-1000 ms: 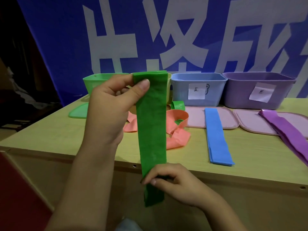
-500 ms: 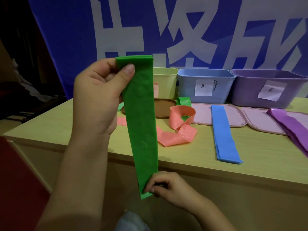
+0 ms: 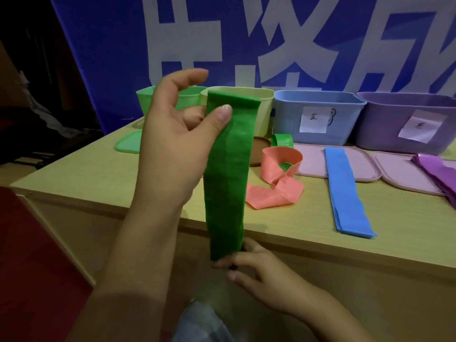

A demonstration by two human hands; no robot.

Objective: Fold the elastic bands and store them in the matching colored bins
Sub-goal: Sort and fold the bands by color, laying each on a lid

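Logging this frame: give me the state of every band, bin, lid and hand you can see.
green band: held upright, stretched flat
left hand: pinches its top
right hand: pinches its bottom
pink band: loose, unfolded on table
blue band: folded flat across pink lid
purple band: lying on a lid
green bin: open
blue bin: open, labelled
purple bin: open, labelled
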